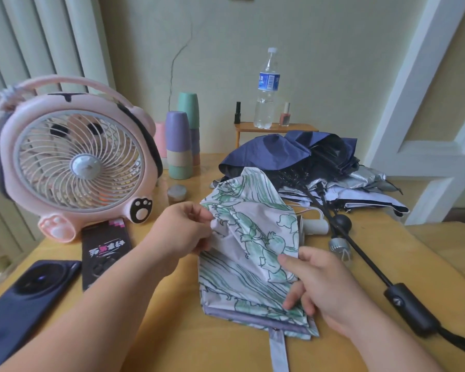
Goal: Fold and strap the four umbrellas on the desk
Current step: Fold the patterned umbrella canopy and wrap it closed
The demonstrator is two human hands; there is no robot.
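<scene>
Subject: white fabric umbrella canopy with green leaf and wave print (pixel 253 251), collapsed and loosely bunched. It lies on the yellow wooden desk (pixel 226 350), centre front, between the two hands. Its grey-edged hem faces the person. A grey fabric strap (pixel 279 350) hangs loose from the hem toward the desk's near edge, not wrapped round anything.

Left hand (pixel 183 232): thumb and fingertips pinched together on a fold of the canopy at its left side.
Right hand (pixel 320 285): thumb on top of the cloth, fingers curled under the canopy's right edge, gripping it.

Just beyond the canopy, right: a white cylindrical umbrella handle (pixel 314 226); which umbrella it belongs to cannot be told.

Behind, toward the right rear of the desk: an unfolded heap holding a navy blue umbrella canopy (pixel 274 151) and a silver-and-white umbrella canopy (pixel 360 191) beneath it. A thin black shaft runs from the heap to a black oblong umbrella handle (pixel 411 310) near the right edge.

Left side of the desk:
- pink plastic cat-shaped fan (pixel 75 162);
- black printed packet (pixel 105 251) in front of it;
- dark blue phone (pixel 30 294), camera side up.

Rear:
- stacked pastel plastic cups (pixel 179 146);
- small round metal tin (pixel 177 193);
- low wooden shelf (pixel 274 128) carrying a clear water bottle (pixel 267 87) between two small nail polish bottles.
</scene>
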